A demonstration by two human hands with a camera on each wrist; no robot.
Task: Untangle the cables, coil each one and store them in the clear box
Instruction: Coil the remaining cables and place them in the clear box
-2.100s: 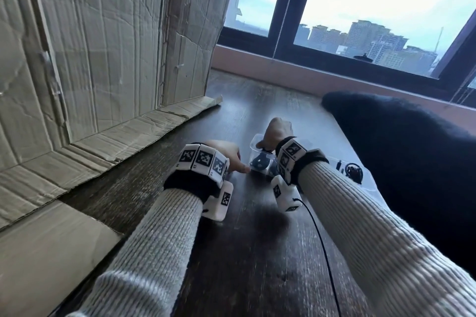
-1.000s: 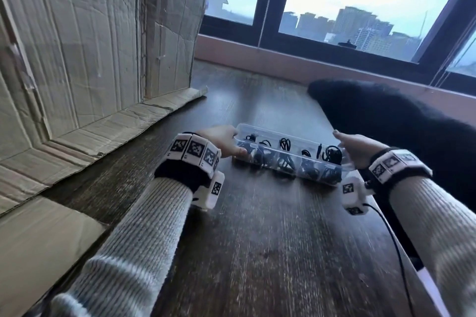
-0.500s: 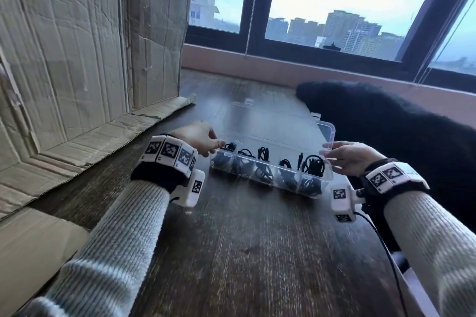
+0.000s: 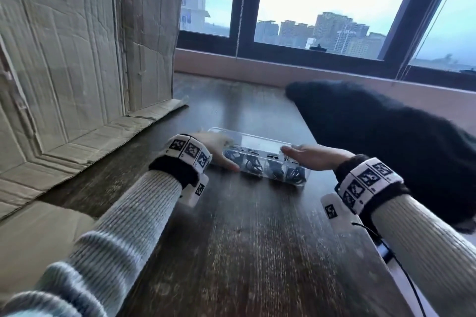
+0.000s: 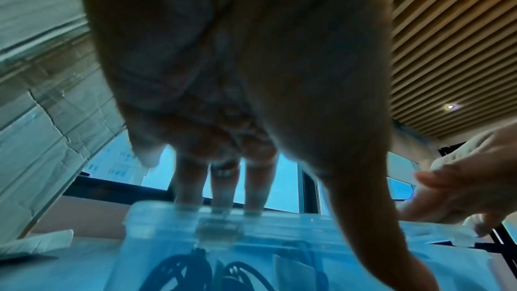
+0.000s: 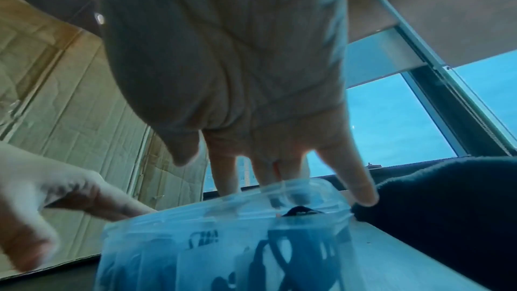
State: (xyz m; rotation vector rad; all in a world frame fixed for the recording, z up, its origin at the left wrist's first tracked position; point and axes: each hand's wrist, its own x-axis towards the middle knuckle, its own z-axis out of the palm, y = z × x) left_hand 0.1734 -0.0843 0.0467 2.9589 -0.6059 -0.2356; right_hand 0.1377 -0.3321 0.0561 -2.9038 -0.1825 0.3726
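Observation:
The clear box (image 4: 260,142) lies on the dark wooden table (image 4: 257,252) with its lid down. Coiled black cables (image 4: 253,166) sit in its compartments. My left hand (image 4: 219,149) covers the box's left end, straight fingers on the lid and thumb along the front wall. My right hand (image 4: 309,158) lies flat, palm down, on the lid's right end. In the left wrist view the left fingers (image 5: 221,185) press the lid of the box (image 5: 279,229) above the cables (image 5: 181,269). In the right wrist view the right fingers (image 6: 263,163) reach over the box (image 6: 196,240).
A big cardboard box (image 4: 77,59) stands along the left, its flap on the table. A black fleece garment (image 4: 386,136) covers the right side, close to the box. Windows (image 4: 322,8) run along the far edge. A thin black wire (image 4: 404,273) trails from my right wrist.
Half a second ago the lid lay open behind the box and my hands were at its ends. The lid is now down and both hands rest on top of it.

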